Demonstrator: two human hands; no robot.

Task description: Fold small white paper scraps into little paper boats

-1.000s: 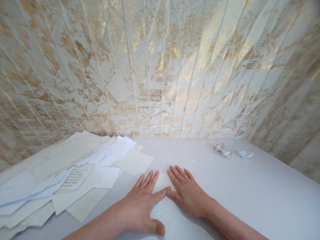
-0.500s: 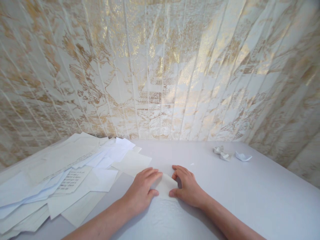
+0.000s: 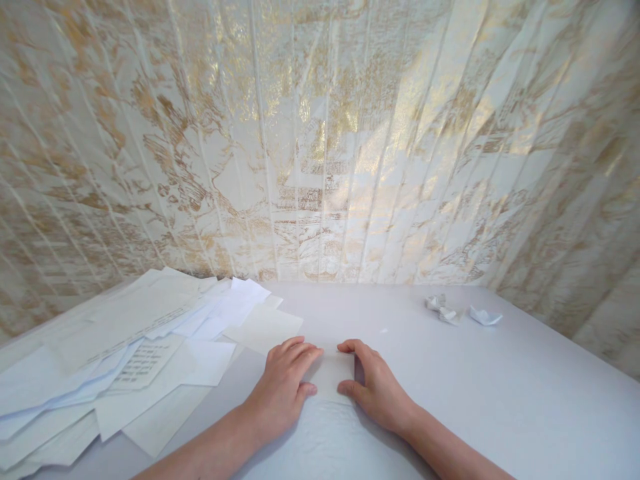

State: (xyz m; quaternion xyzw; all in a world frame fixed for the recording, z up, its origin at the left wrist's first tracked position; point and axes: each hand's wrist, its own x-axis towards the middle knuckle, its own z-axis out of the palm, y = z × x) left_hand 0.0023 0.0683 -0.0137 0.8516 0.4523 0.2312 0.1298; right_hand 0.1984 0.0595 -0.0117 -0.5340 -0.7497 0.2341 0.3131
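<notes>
A small folded white paper (image 3: 333, 375) lies on the white table (image 3: 500, 400) in front of me. My left hand (image 3: 284, 393) rests on its left edge, fingers curled over the top and thumb against the lower side. My right hand (image 3: 376, 388) grips its right edge, with the fingers hooked over the far corner and the thumb at the near corner. The paper's right side looks slightly raised off the table.
A loose pile of white sheets (image 3: 125, 347), some printed, spreads over the table's left side. A crumpled paper scrap (image 3: 441, 308) and a small folded paper shape (image 3: 484, 315) sit at the back right. A gold-and-white patterned wall (image 3: 320, 147) closes off the far side.
Both hands went from lying flat with spread fingers on the paper to curling around its left and right edges. The right fingers have moved up over the far corner.
</notes>
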